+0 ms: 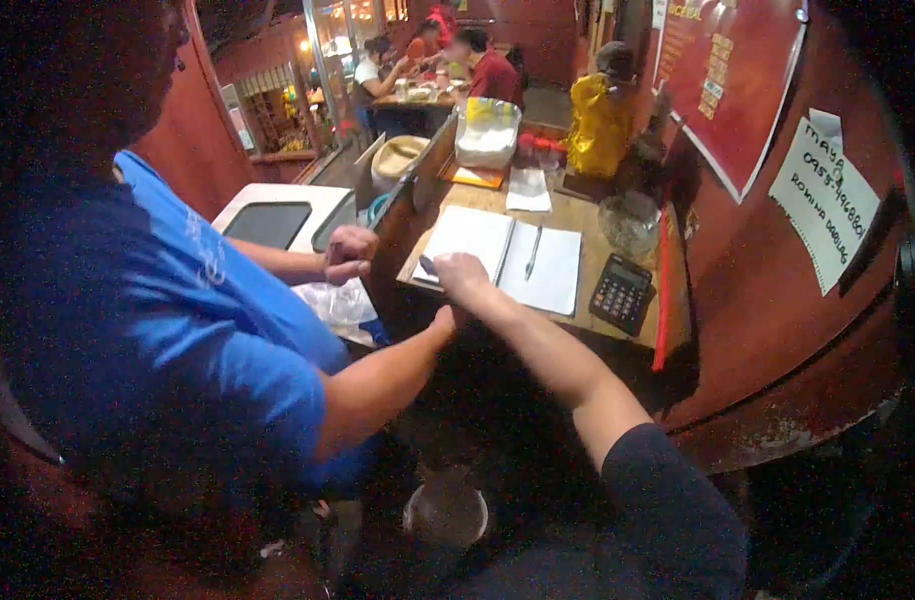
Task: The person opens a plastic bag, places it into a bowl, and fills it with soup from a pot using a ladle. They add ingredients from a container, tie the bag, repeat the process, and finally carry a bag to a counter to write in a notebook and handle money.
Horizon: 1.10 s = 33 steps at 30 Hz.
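Note:
My right hand [464, 276] reaches over the counter at the near left edge of an open notebook [466, 236]. Its fingers are closed around a small dark object [428, 265] whose kind I cannot tell. On the notebook's right page lies a pen [534, 250]. Right of the notebook, a black calculator [621, 293] rests on the wooden counter [596, 328]. A person in a blue shirt [248, 300] stands close on the left. One of that person's hands [351, 253] is curled, while the other [446, 322] is partly hidden below my wrist. My left hand is out of view.
A clear plastic container [488, 135], a white paper [529, 190], a glass jar [630, 222] and a yellow wrapped item [600, 125] stand along the counter. A white-framed bin [278, 215] is beyond the blue shirt. People sit at a table [418, 100] in back.

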Each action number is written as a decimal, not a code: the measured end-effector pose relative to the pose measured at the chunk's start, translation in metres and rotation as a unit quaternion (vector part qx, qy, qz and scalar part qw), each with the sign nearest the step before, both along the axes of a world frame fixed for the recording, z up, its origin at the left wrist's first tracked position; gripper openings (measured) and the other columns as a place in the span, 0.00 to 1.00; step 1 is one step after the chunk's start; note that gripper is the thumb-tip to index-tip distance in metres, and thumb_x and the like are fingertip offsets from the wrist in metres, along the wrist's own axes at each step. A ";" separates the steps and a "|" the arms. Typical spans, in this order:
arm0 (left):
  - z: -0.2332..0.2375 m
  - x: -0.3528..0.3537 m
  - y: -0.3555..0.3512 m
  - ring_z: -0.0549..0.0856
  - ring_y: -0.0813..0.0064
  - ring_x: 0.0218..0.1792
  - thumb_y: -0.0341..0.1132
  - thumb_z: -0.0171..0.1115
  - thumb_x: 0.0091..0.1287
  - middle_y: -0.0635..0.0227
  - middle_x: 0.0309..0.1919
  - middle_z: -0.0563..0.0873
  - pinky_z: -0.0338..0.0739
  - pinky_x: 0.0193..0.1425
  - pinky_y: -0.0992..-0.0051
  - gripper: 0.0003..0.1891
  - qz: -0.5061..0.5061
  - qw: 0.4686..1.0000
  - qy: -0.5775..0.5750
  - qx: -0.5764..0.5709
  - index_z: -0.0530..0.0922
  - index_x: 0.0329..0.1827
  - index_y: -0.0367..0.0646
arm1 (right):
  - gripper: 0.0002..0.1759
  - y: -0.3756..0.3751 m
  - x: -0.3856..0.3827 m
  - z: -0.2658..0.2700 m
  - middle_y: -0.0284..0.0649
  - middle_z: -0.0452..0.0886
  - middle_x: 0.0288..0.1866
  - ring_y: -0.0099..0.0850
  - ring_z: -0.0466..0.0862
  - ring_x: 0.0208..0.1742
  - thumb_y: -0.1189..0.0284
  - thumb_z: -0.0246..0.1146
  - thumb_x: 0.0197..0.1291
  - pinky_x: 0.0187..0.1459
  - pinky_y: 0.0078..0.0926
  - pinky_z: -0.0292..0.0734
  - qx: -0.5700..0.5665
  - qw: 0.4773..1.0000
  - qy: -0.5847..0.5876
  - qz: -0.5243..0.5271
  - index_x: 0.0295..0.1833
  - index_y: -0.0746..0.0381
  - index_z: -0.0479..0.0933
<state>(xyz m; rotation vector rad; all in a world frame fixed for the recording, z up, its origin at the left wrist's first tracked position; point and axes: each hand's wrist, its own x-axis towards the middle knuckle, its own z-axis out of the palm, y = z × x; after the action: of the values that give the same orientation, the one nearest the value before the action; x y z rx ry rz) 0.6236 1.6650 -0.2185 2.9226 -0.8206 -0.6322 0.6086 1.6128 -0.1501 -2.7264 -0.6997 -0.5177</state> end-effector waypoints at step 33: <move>0.072 -0.119 0.082 0.80 0.72 0.33 0.31 0.53 0.51 0.70 0.24 0.81 0.75 0.32 0.75 0.08 -0.139 0.942 -0.207 0.223 0.80 0.19 0.49 | 0.15 -0.191 -0.102 -0.030 0.35 0.73 0.14 0.23 0.71 0.15 0.66 0.63 0.50 0.20 0.23 0.64 0.381 0.885 0.005 -0.269 0.23 0.68 0.74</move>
<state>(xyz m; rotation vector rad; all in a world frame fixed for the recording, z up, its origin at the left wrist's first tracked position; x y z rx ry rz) 0.5041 1.7473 -0.1467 3.4515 -1.3035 -0.2259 0.5070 1.4221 -0.1804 -2.1081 0.2693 -0.7056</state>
